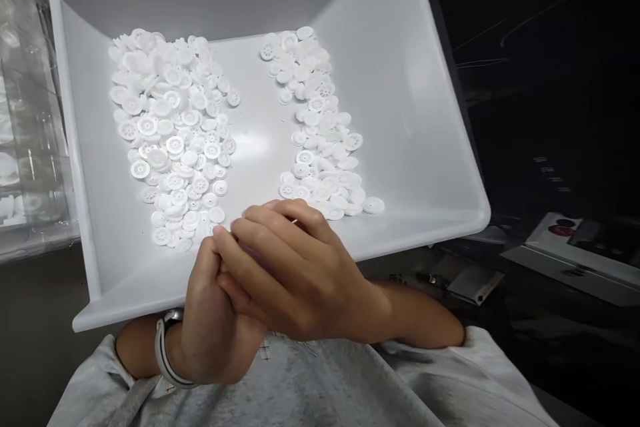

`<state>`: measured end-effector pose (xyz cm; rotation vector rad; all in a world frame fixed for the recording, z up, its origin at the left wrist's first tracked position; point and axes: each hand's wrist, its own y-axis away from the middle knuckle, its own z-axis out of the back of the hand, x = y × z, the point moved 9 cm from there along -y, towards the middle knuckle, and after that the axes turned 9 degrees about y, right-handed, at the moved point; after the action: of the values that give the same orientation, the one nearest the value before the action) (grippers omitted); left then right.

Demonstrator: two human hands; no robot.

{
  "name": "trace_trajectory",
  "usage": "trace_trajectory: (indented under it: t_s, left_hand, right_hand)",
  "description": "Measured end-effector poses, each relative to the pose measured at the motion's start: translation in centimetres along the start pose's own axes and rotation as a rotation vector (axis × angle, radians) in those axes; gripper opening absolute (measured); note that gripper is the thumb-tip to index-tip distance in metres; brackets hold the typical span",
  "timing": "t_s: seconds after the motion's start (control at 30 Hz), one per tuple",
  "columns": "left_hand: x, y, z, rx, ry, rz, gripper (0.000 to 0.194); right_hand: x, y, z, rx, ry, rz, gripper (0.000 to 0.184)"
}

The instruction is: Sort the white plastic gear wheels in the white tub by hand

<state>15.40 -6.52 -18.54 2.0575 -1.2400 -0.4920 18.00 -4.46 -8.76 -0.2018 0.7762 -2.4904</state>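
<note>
L hand & R hand clasped together; contents unclear.
White discs, 11 & 1 o'clock: prob. light, stiff, slick; best pinched by rim.

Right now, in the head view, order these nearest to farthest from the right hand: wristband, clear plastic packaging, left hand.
1. Left hand: touching the right hand, on its left.
2. Wristband: farther left, around that hand's wrist.
3. Clear plastic packaging: far left, outside the tray.
</note>
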Motion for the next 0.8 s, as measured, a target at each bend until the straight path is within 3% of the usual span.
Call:
trace_trajectory:
  t_s: [0.1,0.2,0.3,0.4,0.47,0.6,0.7,0.8]
  left_hand:
    - [0.5,-0.3,-1.2,0.038,0.064,0.051,0.046]
    - [1.3,-0.4,-2.9,0.145,0.074,0.142,0.042]
    - [2.0,-0.8,-3.8,0.196,0.030,0.157,0.048]
    - [2.4,-1.3,-4.5,0.262,-0.011,0.132,0.059]
    - [1.5,-1.4,-4.3,0.258,-0.013,0.035,0.062]
    - [-3.2,0.2,-1.4,0.023,0.031,-0.318,0.037]
    - [-7.2,3.2,0.4,-0.063,0.130,-0.638,0.018]
    - [-8.6,4.8,0.6,-0.014,0.133,-0.731,0.016]
  right_hand:
    - [-1.1,0.5,0.2,0.043,-0.092,0.001,0.023]
    - [-1.6,1.1,1.2,-0.038,-0.166,0.032,0.009]
    - [-2.5,1.8,2.2,-0.133,-0.151,0.002,0.019]
    - [-4.5,2.2,2.1,-0.068,-0.218,-0.053,0.020]
    - [-7.2,2.5,1.3,0.053,-0.271,-0.144,0.020]
    - [-14.1,4.9,-1.8,0.399,-0.170,-0.359,0.018]
    - [-17.1,7.6,-4.0,0.611,-0.063,-0.336,0.024]
    - [-18.2,10.0,-5.8,0.774,0.081,-0.281,0.032]
